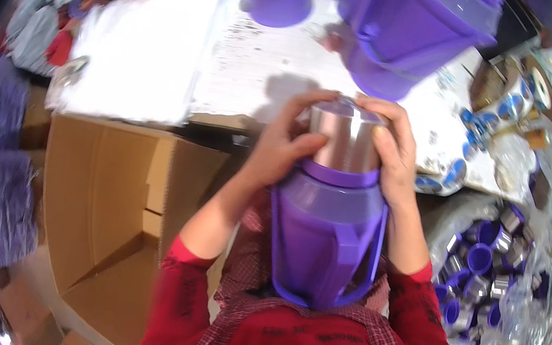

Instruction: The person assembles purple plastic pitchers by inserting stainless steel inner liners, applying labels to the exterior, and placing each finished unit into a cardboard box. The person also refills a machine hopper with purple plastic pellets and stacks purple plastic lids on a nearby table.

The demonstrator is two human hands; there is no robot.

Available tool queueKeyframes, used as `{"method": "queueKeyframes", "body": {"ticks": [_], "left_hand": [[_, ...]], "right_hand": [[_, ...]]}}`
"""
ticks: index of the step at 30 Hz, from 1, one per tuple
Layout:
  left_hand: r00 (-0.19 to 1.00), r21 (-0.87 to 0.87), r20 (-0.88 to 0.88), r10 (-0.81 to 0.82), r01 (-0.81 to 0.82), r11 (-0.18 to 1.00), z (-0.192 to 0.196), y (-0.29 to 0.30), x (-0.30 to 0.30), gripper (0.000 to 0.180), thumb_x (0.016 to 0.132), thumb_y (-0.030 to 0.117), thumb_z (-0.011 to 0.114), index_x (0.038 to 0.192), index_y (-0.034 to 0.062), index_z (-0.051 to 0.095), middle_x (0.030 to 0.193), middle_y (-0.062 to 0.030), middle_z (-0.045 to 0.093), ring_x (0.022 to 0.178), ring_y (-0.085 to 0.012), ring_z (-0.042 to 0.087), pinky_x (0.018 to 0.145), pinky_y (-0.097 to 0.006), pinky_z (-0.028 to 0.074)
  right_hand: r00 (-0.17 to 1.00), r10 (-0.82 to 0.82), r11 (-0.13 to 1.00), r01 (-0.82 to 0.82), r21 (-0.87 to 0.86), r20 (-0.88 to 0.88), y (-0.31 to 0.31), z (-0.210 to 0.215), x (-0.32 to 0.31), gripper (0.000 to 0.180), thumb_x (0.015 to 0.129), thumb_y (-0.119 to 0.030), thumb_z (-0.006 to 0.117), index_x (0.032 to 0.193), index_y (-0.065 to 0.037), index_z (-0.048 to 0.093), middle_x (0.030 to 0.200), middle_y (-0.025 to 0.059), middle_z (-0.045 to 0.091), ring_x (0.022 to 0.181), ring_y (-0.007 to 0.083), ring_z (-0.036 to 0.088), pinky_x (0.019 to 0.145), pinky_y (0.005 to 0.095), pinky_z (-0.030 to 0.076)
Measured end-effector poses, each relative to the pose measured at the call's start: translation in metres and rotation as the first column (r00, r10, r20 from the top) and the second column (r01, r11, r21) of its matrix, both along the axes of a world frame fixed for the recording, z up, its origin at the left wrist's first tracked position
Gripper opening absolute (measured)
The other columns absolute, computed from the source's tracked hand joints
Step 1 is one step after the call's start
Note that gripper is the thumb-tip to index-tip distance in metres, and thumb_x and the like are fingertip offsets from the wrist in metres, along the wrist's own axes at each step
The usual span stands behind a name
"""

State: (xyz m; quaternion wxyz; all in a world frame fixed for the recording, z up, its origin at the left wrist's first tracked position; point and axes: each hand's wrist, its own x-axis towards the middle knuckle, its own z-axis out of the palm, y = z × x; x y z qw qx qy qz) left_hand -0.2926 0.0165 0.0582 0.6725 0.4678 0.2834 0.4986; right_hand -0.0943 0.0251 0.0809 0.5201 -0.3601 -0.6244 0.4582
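Note:
A large purple jug with a handle stands in front of my body, held against the apron. On its top sits a shiny steel cup with a purple band beneath it. My left hand is curled round the cup's left side, its thumb pressed on the metal. On the opposite side my right hand grips the cup in the same way, fingers over the far rim. The hands do not touch the jug's body. Where the jug rests below is hidden.
More purple jugs stand at the far side of the white table. A stack of white sheets lies left of them. An open cardboard box is at my left; a plastic bag of steel cups is at my right.

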Motion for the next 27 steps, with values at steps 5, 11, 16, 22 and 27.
{"method": "queueKeyframes", "body": {"ticks": [5, 11, 16, 22, 27], "left_hand": [[0.931, 0.042, -0.316, -0.18, 0.204, 0.978, -0.003, 0.044, -0.029, 0.048, 0.093, 0.032, 0.059, 0.131, 0.0039, 0.051, 0.135, -0.0093, 0.053, 0.127, -0.0214, 0.047, 0.103, -0.036, 0.039], [0.065, 0.539, -0.629, 0.775, -0.682, 0.495, -0.047, 0.162, -0.191, 0.019, 0.081, 0.014, 0.067, 0.09, -0.0019, 0.068, 0.076, -0.0149, 0.068, 0.072, -0.026, 0.066, 0.07, -0.034, 0.05], [-0.22, 0.511, -0.852, 0.475, -0.547, 0.663, -0.096, 0.187, -0.247, 0.032, 0.069, 0.033, 0.08, 0.076, 0.0049, 0.067, 0.079, -0.0121, 0.069, 0.077, -0.0266, 0.066, 0.071, -0.037, 0.051], [-0.113, 0.448, -0.878, 0.465, -0.536, 0.715, -0.086, 0.183, -0.238, 0.026, 0.083, 0.03, 0.066, 0.09, 0.0059, 0.073, 0.084, -0.0139, 0.071, 0.08, -0.0291, 0.067, 0.074, -0.038, 0.051], [0.199, 0.308, -0.88, 0.432, -0.456, 0.835, -0.093, 0.181, -0.201, 0.03, 0.086, 0.026, 0.057, 0.096, 0.0021, 0.071, 0.093, -0.0208, 0.07, 0.092, -0.0342, 0.066, 0.083, -0.038, 0.049]], "right_hand": [[0.999, -0.022, 0.993, 0.026, -0.119, 0.034, 0.011, -0.002, 0.006, 0.036, 0.093, -0.03, 0.055, 0.114, -0.001, 0.058, 0.119, 0.0134, 0.06, 0.115, 0.0235, 0.053, 0.103, 0.0351, 0.036], [0.999, -0.02, 0.99, 0.016, -0.139, -0.028, 0.022, -0.008, 0.012, 0.044, 0.087, -0.034, 0.06, 0.115, 0.001, 0.059, 0.12, 0.0153, 0.059, 0.117, 0.0259, 0.052, 0.104, 0.0382, 0.034], [0.975, 0.05, 0.972, -0.097, -0.215, -0.216, 0.029, -0.023, 0.021, 0.057, 0.086, -0.043, 0.064, 0.12, 0.002, 0.056, 0.127, 0.0169, 0.055, 0.123, 0.0268, 0.05, 0.108, 0.0388, 0.034], [0.713, -0.03, 0.826, -0.377, -0.419, -0.7, 0.033, -0.055, 0.03, 0.045, 0.099, -0.036, 0.05, 0.124, 0.001, 0.054, 0.127, 0.0163, 0.057, 0.12, 0.0243, 0.054, 0.104, 0.0394, 0.042], [0.844, -0.306, 0.673, -0.136, -0.727, -0.441, 0.023, -0.077, 0.022, 0.021, 0.095, -0.014, 0.054, 0.106, 0.0, 0.064, 0.097, 0.0106, 0.068, 0.081, 0.0152, 0.066, 0.069, 0.0282, 0.055]]}}
